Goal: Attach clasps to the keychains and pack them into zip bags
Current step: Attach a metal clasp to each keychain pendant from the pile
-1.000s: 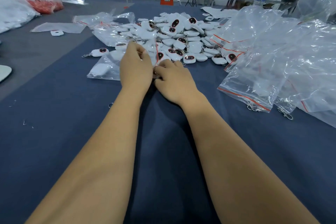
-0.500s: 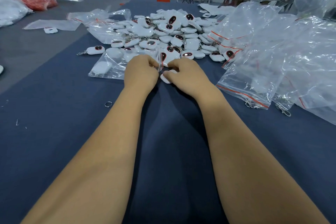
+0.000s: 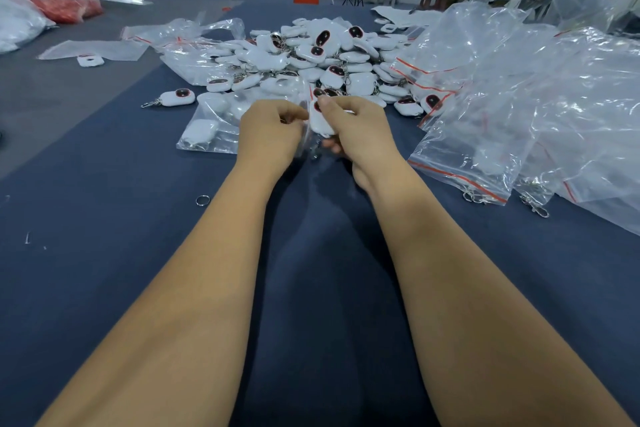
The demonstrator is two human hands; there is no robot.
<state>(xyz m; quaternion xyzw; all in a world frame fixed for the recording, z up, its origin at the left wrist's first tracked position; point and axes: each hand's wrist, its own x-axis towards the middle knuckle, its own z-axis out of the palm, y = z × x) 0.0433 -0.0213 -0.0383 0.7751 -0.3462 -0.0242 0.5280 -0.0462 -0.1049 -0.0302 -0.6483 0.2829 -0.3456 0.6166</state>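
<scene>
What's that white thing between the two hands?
In the head view, a white keychain sits between the left hand and the right hand, inside a clear zip bag that both hands hold.

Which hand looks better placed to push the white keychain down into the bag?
Probably the right hand: it already grips the white keychain. The left hand pinches what looks like the clear bag, so it likely holds it open.
</scene>
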